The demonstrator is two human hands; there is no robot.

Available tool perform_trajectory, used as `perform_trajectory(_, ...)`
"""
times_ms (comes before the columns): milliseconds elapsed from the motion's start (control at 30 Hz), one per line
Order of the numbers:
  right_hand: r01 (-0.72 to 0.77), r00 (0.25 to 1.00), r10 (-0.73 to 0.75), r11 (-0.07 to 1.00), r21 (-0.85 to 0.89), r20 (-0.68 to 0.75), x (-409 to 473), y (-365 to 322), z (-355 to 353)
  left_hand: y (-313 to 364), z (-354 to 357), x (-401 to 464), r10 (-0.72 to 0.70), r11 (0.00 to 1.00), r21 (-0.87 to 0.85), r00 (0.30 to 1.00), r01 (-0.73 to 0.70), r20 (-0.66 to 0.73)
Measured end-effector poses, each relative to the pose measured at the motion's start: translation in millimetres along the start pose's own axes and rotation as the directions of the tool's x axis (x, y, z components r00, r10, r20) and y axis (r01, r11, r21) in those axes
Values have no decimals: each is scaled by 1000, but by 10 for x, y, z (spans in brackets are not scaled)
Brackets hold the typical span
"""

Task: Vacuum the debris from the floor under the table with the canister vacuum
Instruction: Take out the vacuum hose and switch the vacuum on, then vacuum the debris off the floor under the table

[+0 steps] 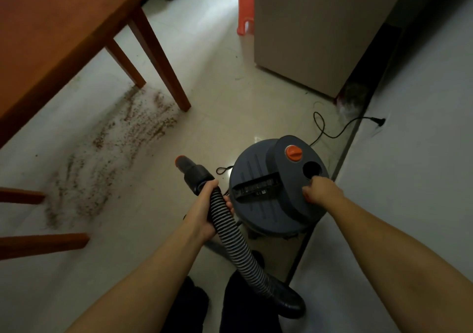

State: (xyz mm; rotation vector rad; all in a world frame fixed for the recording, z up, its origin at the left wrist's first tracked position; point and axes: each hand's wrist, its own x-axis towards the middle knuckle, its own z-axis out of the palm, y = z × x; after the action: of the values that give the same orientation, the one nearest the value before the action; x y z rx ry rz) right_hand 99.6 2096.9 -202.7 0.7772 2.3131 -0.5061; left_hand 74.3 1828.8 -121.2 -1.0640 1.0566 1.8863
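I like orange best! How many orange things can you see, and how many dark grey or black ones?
Orange: 3 - knob, hose tip, stool
Dark grey or black: 3 - vacuum, hose in the left hand, cord
Total: 6

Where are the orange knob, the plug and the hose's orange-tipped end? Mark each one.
orange knob (293,153): head view, centre of the knob on the canister lid.
plug (380,121): head view, plug body at the cord's end.
hose's orange-tipped end (180,159): head view, orange rim of the open end.
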Motion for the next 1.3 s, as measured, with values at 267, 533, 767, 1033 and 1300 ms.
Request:
perform_trajectory(267, 217, 907, -388, 762, 610, 162, -741, -1921, -279, 160, -172, -367, 98, 976, 189, 992, -111, 75)
perform_trajectory(533, 240, 809, -467, 817, 524, 358, -1635, -3601, 304, 548, -1290, -866, 243, 920, 272, 955, -283, 173)
perform_trajectory(767, 152, 845, -431, 762, 630, 317, -2277, -4779, 1478, 700, -2637, -944, 585, 770, 446, 785, -457, -204)
perform_trajectory(1033, 114, 806, -458, 742, 660, 375, -2691, -5973, 2640, 1304, -4594, -712, 510, 747, 544, 854, -382, -100)
perform_trajectory(1300, -104, 837, -386, 585, 804, 388, -2404, -6527, 3449, 2067, -5764, -438, 127, 778, 593, 976, -208, 175)
